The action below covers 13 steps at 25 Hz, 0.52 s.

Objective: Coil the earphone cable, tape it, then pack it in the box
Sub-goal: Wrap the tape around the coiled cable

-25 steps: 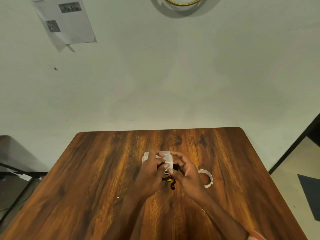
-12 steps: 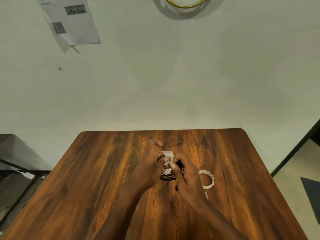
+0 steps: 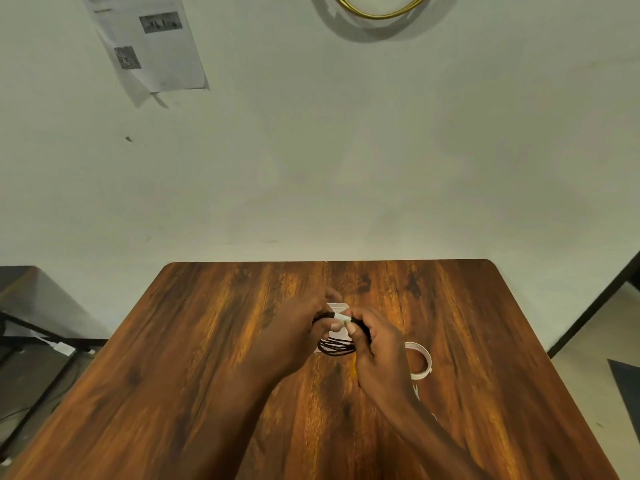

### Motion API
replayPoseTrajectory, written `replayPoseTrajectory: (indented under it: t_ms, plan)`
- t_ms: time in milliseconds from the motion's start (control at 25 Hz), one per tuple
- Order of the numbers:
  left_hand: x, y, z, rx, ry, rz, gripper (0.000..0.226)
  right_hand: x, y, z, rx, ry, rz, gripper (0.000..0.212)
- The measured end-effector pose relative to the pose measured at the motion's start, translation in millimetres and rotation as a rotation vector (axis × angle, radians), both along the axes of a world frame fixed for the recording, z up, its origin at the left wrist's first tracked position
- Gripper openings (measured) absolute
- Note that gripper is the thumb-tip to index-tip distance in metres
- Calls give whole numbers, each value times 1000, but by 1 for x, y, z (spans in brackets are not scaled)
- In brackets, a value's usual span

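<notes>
Your left hand [image 3: 294, 336] and right hand [image 3: 379, 348] meet above the middle of the wooden table [image 3: 173, 393]. Both hands pinch the coiled black earphone cable [image 3: 337, 348] at its upper part, with the fingers closed narrowly on it. A strip of white tape [image 3: 341, 317] sits on the coil between your two thumbs, and your fingertips touch it from either side. The lower loops of the coil hang free below your fingers, just above the table surface. The small white box [image 3: 337, 305] lies on the table directly behind the coil, mostly hidden by your hands; whether it is open cannot be told. A short yellow part [image 3: 354, 363] shows beneath your right hand, too small to identify. The white tape roll [image 3: 420, 358] lies flat on the table just to the right of your right hand, with its loose end trailing toward the near edge.
</notes>
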<state>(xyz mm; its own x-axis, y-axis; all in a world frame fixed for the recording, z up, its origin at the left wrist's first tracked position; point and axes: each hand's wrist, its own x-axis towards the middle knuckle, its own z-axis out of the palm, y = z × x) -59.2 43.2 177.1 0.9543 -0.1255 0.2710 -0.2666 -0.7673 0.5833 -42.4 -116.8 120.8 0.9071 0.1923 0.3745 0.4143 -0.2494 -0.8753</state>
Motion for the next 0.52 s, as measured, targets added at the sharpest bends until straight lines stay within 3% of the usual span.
replayPoseTrajectory:
  t_ms: [80,240,400,520]
  plan:
    - [5,-2,-6,104,-37,-10,17,1,2,0,-55,21,-5,21]
    - [12,-5,-26,256,5,-27,17,9,5,-7,-207,126,26,17]
    - [10,1,-42,174,117,-59,15,20,2,-15,-260,263,207,23]
    - [5,0,-65,106,181,-99,17,22,1,-30,-317,282,228,18]
